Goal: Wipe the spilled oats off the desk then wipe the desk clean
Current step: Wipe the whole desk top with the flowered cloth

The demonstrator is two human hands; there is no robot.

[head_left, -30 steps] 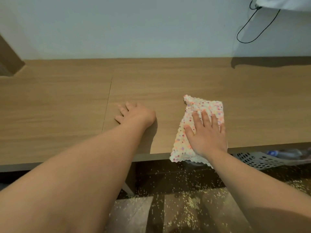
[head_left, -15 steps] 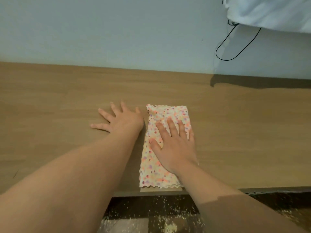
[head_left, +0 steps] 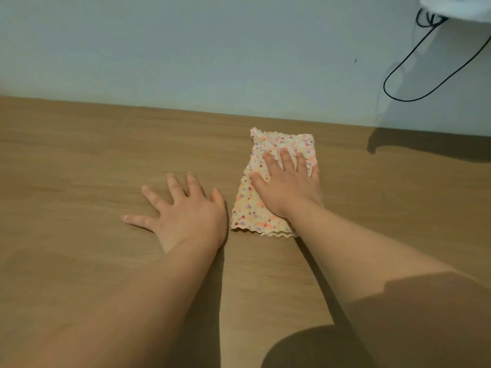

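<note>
The right hand (head_left: pixel 288 187) lies palm down on a folded cloth (head_left: pixel 281 140), its fingers (head_left: pixel 285 160) straight and slightly spread, pressing the fabric flat rather than curling round it. The cloth is pale with small pink, orange and purple dots and a wavy trimmed edge. It lies on the wooden desk (head_left: pixel 79 168), right of centre, with its far end close to the back edge where the desk meets the wall (head_left: pixel 186 49). Its near scalloped edge shows just beside the right wrist.

The left hand (head_left: pixel 186 213) rests directly on the bare desk just to the left of the cloth. Its fingers (head_left: pixel 151 197) are released and fanned wide, holding nothing, and the thumb side comes near the cloth's left edge; whether they touch cannot be told.

Both forearms reach in from the lower edge, and a rounded shadow (head_left: pixel 305 346) falls on the desk between them. At the upper right a black cable (head_left: pixel 403 100) hangs in a loop against the wall beneath a white object (head_left: pixel 457 6) that is cut off by the corner, and a dark shadow (head_left: pixel 425 147) lies on the desk below.
</note>
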